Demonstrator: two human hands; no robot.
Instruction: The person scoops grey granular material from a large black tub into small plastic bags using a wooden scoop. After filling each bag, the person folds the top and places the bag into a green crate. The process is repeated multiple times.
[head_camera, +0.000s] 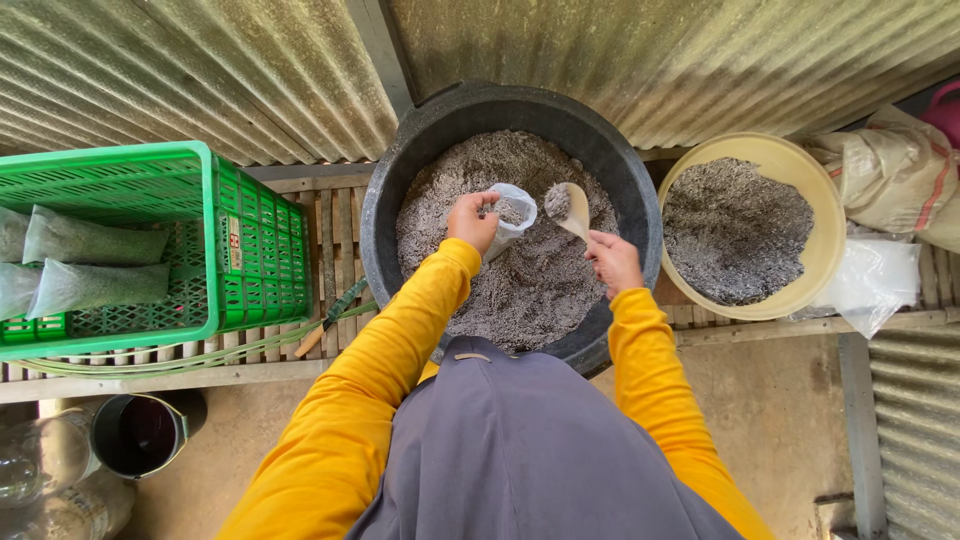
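**Head view: a loaded scoop held just beside an open bag over the black tub**

Head view: a large black tub (400, 190) of grey granular mix (520, 290) is seen from above, resting on a slatted wooden desk (330, 215) against corrugated metal sheeting. Above the mix, a small clear plastic bag (514, 213) is pinched at its rim by the left hand (471, 218), with its mouth held open and turned toward the right; some grey mix is already seen inside it. A pale wooden scoop (568, 207) is gripped by its handle in the right hand (613, 262), its bowl loaded with mix. The long axis of the scoop runs from the right hand up and to the left, so that the bowl lies just to the right of the bag's mouth, near it but not shown touching. The bag is nearer the left hand, the scoop nearer the right; the two hands are kept apart.

To the left, filled bags (95, 240) are laid in a green plastic crate (260, 250). To the right, a yellow basin (830, 215) of the same mix is set beside a woven sack (895, 170).
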